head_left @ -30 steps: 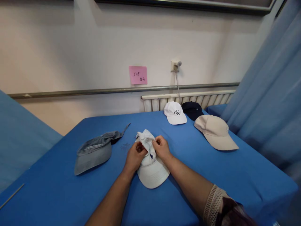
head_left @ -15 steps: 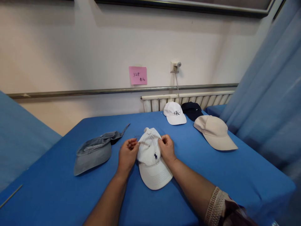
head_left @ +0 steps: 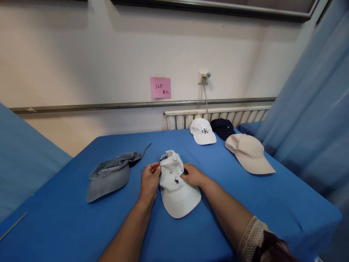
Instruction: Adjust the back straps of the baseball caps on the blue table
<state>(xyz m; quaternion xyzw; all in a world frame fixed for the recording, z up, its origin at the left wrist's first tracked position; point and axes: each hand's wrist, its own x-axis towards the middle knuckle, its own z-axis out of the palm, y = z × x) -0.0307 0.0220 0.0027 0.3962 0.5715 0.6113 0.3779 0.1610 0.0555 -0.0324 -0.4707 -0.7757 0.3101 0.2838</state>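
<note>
A white baseball cap (head_left: 174,185) with a small dark horse-rider logo lies on the blue-covered table, its brim toward me. My left hand (head_left: 150,178) pinches the cap's left edge near the back. On the other side, my right hand (head_left: 193,174) is closed on the crown's right edge, its fingertips partly hidden behind the fabric. The crown is partly folded, and the back strap opening shows at the top.
A crumpled grey cap (head_left: 110,178) lies to the left. At the back right are a white cap (head_left: 202,131) with black letters, a navy cap (head_left: 223,128) and a beige cap (head_left: 248,153). A thin stick (head_left: 13,226) lies at the left edge; a blue curtain (head_left: 308,109) hangs right.
The white cap's crown has tipped and folded, so its back opening now shows. My right hand has moved slightly down along the crown; my left hand has stayed at the left edge.
</note>
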